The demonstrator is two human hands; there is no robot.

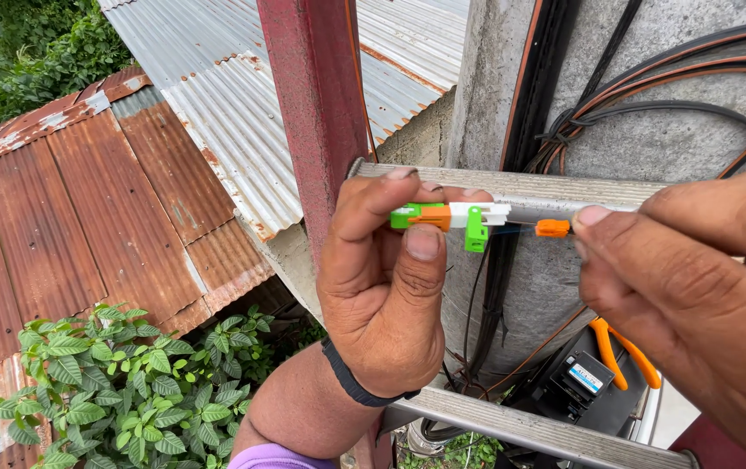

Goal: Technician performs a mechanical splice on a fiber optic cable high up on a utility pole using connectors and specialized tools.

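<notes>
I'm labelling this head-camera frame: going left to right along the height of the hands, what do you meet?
Rusty roof sheets → red post → left hand → green-orange-white connector → small orange piece → right hand.

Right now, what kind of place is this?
Likely outdoors, high on a ladder against a concrete utility pole: corrugated metal roofs lie below, and black cables run down the pole.
</notes>
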